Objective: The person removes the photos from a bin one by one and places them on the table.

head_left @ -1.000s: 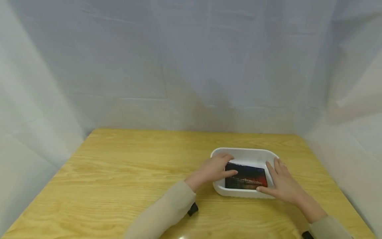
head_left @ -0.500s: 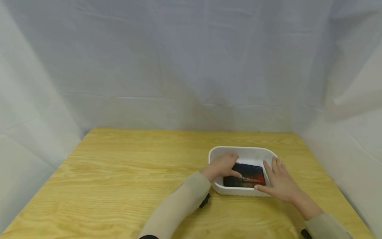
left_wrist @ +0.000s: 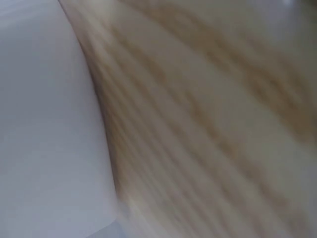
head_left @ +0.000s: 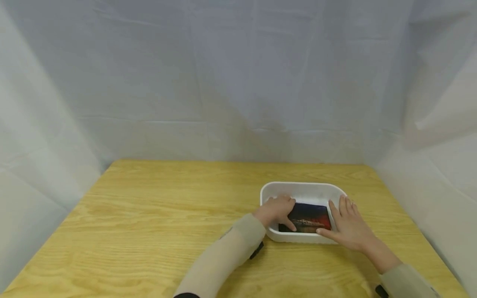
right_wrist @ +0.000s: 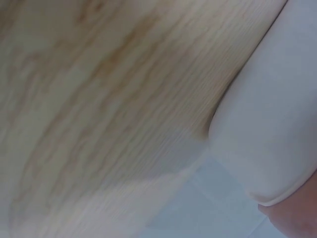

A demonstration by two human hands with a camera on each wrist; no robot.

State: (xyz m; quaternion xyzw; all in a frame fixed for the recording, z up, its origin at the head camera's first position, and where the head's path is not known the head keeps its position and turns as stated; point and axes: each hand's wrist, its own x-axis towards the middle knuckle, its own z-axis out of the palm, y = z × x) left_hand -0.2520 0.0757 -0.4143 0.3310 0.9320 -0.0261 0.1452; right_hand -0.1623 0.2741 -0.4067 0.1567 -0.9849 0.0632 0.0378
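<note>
White plastic tray [head_left: 302, 189] on the tabletop [head_left: 156, 215] holds a dark picture card [head_left: 311, 218], gripped between both grips, left hand [head_left: 276, 211] curled on its edge, right hand [head_left: 348, 225] flat-fingered opposite, seemingly steadying it.

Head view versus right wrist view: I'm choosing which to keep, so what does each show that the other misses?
Only the head view shows both hands, the left hand and right hand, on a dark picture card in the white tray. Only the right wrist view shows the tray's outer wall close up, blurred. Both show the tray and the wooden table.
</note>
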